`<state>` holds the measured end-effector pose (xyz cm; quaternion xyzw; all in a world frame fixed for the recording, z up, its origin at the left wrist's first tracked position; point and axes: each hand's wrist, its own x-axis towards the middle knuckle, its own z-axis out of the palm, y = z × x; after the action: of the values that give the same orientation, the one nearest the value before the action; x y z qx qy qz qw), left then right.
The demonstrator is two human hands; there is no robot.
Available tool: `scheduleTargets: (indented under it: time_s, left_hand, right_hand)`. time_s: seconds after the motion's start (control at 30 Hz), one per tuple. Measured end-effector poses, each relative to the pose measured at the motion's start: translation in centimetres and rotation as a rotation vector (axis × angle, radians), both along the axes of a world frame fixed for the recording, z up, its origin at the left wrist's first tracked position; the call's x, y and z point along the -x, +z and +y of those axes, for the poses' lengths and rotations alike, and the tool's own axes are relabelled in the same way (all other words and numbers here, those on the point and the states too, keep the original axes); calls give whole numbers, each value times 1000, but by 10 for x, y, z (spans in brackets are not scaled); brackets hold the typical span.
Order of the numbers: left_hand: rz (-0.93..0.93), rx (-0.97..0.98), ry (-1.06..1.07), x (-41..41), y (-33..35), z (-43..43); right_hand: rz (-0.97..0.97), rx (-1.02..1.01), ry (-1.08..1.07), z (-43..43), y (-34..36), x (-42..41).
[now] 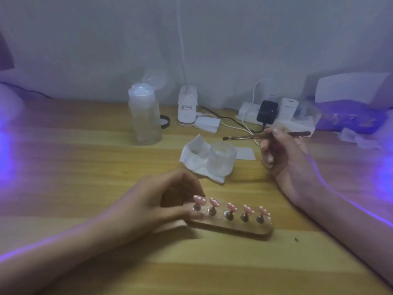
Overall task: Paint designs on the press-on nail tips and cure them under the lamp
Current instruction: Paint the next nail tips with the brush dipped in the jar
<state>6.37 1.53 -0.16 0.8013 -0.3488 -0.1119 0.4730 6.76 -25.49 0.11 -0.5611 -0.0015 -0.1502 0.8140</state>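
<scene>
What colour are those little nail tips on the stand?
Glossy pink: five press-on nail tips on the oblong brown holder, seen in the head view.

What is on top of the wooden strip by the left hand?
Five pink nail tips, each on a small metal stand, in a row. The left hand grips the wooden strip's left end, hiding that part.

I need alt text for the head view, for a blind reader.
On a wooden table, the left hand holds the left end of a wooden stand carrying five pink nail tips, while the right hand holds a thin brush above the table. Behind them stand a small jar on a tissue and a clear bottle.
</scene>
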Motion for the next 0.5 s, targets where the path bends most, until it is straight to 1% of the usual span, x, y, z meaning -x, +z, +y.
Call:
scheduleTargets:
  time_s: [0.13, 0.23, 0.3, 0.33, 0.4, 0.43, 0.47, 0.5]
  left_hand:
    - [-54, -12, 14, -6, -2, -2]
    - [-110, 31, 0, -4, -3, -2]
    - [-233, 40, -14, 1, -3, -2]
    - [-351, 15, -14, 3, -2, -2]
    - [-665, -98, 15, 8, 2, -2]
    - [-766, -135, 36, 10, 5, -2]
    - [-785, -130, 56, 10, 9, -2]
    - [-744, -86, 71, 8, 14, -2]
  right_hand:
    - [30, -36, -17, -1, 0, 0]
    - [38, -58, -33, -3, 0, 1]
    - [15, -48, -56, -3, -1, 1]
    - [-8, -20, -72, -3, -1, 2]
    - [-68, 77, -99, -2, 1, 3]
    - [-99, 134, -106, -2, 4, 4]
    - [-131, 195, -110, -3, 7, 4]
    - [-158, 261, -111, -3, 11, 4]
